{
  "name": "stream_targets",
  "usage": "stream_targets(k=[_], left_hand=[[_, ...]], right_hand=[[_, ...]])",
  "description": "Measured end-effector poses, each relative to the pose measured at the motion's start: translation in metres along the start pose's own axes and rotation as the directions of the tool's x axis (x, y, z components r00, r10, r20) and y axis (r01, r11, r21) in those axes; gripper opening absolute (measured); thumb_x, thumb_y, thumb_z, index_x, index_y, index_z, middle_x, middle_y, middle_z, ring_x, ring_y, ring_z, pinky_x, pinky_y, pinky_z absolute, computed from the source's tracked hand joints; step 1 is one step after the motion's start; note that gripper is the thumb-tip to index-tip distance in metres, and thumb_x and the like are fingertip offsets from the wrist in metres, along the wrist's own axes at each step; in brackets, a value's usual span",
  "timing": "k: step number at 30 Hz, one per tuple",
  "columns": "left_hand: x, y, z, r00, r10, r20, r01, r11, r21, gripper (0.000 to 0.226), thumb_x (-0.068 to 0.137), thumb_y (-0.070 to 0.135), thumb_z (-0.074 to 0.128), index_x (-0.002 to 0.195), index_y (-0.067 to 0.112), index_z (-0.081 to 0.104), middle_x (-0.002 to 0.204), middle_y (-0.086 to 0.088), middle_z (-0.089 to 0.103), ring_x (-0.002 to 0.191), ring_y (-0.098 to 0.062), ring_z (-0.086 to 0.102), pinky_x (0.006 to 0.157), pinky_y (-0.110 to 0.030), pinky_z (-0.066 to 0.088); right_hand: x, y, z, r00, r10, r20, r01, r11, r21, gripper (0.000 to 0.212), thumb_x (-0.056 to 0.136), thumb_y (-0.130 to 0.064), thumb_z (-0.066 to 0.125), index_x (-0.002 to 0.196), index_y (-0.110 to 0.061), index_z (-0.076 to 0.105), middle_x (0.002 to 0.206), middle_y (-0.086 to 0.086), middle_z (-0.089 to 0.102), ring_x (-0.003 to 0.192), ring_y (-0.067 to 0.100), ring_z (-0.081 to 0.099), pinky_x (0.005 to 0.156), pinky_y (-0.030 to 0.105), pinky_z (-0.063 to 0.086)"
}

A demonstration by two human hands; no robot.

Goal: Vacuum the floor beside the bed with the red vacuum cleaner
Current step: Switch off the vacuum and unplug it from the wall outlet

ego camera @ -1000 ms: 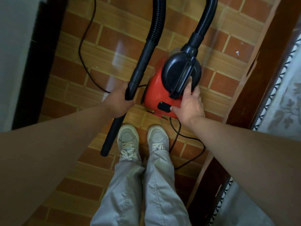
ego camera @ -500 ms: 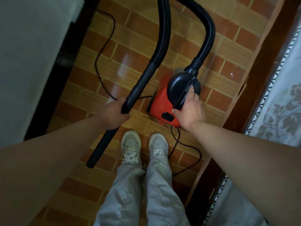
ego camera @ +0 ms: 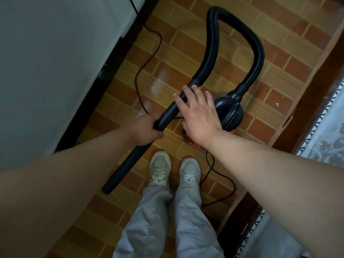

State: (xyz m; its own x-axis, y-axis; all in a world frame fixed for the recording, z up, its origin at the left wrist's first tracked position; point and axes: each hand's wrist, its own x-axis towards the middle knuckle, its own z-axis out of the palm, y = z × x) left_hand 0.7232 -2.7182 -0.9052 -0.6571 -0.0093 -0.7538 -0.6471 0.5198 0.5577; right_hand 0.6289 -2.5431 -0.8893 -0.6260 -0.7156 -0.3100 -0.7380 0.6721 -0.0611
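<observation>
Reaching forward and down with both bare forearms, left from the lower left, right from the lower right, wrists roughly straight. Gripping the black wand [ego camera: 168,115] in the left hand [ego camera: 146,130], fingers and thumb curled round it, back of the hand turned upward. Holding the right hand [ego camera: 198,116] flat and palm down just beside the left, fingers straight and spread, index and middle fingertips lying across the upper part of the wand, contact not clear.
</observation>
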Motion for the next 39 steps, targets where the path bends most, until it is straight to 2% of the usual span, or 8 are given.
stream_targets(k=[10, 19, 24, 26, 29, 31, 34, 39], left_hand=[[-0.048, 0.034, -0.037, 1.000, 0.030, 0.005, -0.030, 0.981, 0.191, 0.067, 0.088, 0.019, 0.071, 0.148, 0.025, 0.042, 0.112, -0.003, 0.065, 0.099, -0.021, 0.064, 0.087, -0.042, 0.056], [-0.106, 0.080, -0.082, 0.969, -0.030, -0.243, 0.117, 0.928, 0.353, 0.059, 0.086, 0.013, 0.068, 0.139, 0.022, 0.045, 0.120, -0.003, 0.058, 0.102, -0.023, 0.062, 0.089, -0.042, 0.056], [-0.135, 0.091, -0.077, 0.709, 0.409, -0.575, -0.030, 0.832, 0.554, 0.046, 0.084, 0.018, 0.065, 0.129, 0.018, 0.058, 0.127, -0.002, 0.059, 0.120, -0.023, 0.053, 0.108, -0.043, 0.037], [-0.140, 0.092, -0.071, 0.678, 0.464, -0.570, -0.174, 0.855, 0.489, 0.030, 0.086, 0.018, 0.064, 0.115, 0.020, 0.063, 0.112, 0.003, 0.062, 0.106, -0.018, 0.057, 0.096, -0.038, 0.045], [-0.143, 0.088, -0.057, 0.833, 0.245, -0.496, -0.173, 0.967, 0.187, 0.013, 0.096, 0.028, 0.060, 0.107, 0.024, 0.064, 0.097, 0.009, 0.063, 0.084, -0.009, 0.060, 0.075, -0.032, 0.054], [-0.137, 0.081, -0.051, 0.899, 0.061, -0.435, -0.083, 0.996, -0.031, 0.029, 0.099, 0.036, 0.060, 0.126, 0.024, 0.062, 0.115, 0.009, 0.066, 0.092, -0.006, 0.062, 0.079, -0.027, 0.054], [-0.133, 0.086, -0.058, 0.885, -0.113, -0.452, -0.066, 0.930, -0.361, 0.064, 0.097, 0.044, 0.064, 0.152, 0.025, 0.038, 0.136, 0.017, 0.050, 0.121, -0.004, 0.052, 0.096, -0.024, 0.045], [-0.120, 0.121, -0.093, 0.819, -0.070, -0.569, -0.295, 0.800, -0.523, 0.072, 0.095, 0.052, 0.064, 0.155, 0.033, 0.028, 0.141, 0.025, 0.041, 0.125, 0.011, 0.044, 0.095, -0.013, 0.037]], right_hand=[[0.021, -0.014, -0.064, 0.989, -0.127, 0.082, 0.137, 0.980, -0.141, 0.042, 0.086, -0.021, 0.072, 0.126, -0.024, 0.059, 0.131, 0.007, 0.057, 0.139, 0.034, 0.037, 0.119, 0.062, 0.013], [0.045, -0.024, -0.140, 0.991, -0.115, 0.068, 0.125, 0.979, -0.163, 0.041, 0.087, -0.025, 0.070, 0.126, -0.027, 0.057, 0.122, 0.005, 0.058, 0.125, 0.032, 0.047, 0.114, 0.064, 0.023], [0.063, -0.030, -0.164, 0.994, -0.097, 0.056, 0.104, 0.987, -0.126, 0.034, 0.093, -0.038, 0.061, 0.125, -0.025, 0.058, 0.121, 0.007, 0.059, 0.121, 0.032, 0.048, 0.114, 0.057, 0.025], [0.069, -0.030, -0.167, 0.994, -0.102, 0.034, 0.106, 0.987, -0.119, 0.033, 0.092, -0.035, 0.062, 0.123, -0.023, 0.057, 0.122, 0.008, 0.058, 0.121, 0.033, 0.048, 0.114, 0.058, 0.026], [0.073, -0.023, -0.171, 0.997, -0.078, 0.007, 0.078, 0.993, -0.086, 0.035, 0.092, -0.029, 0.063, 0.124, -0.020, 0.054, 0.124, 0.009, 0.056, 0.125, 0.034, 0.047, 0.115, 0.062, 0.025], [0.076, -0.015, -0.174, 0.999, -0.035, -0.003, 0.035, 0.999, -0.027, 0.037, 0.095, -0.029, 0.059, 0.129, -0.018, 0.051, 0.129, 0.010, 0.055, 0.128, 0.034, 0.045, 0.116, 0.062, 0.024], [0.081, -0.004, -0.180, 0.998, 0.031, -0.056, -0.027, 0.997, 0.068, 0.041, 0.097, -0.029, 0.056, 0.134, -0.015, 0.048, 0.134, 0.011, 0.052, 0.131, 0.034, 0.042, 0.117, 0.061, 0.023], [0.090, 0.010, -0.191, 0.989, 0.056, -0.137, -0.029, 0.981, 0.192, 0.045, 0.096, -0.032, 0.057, 0.137, -0.016, 0.046, 0.135, 0.008, 0.052, 0.135, 0.031, 0.040, 0.118, 0.059, 0.022]])
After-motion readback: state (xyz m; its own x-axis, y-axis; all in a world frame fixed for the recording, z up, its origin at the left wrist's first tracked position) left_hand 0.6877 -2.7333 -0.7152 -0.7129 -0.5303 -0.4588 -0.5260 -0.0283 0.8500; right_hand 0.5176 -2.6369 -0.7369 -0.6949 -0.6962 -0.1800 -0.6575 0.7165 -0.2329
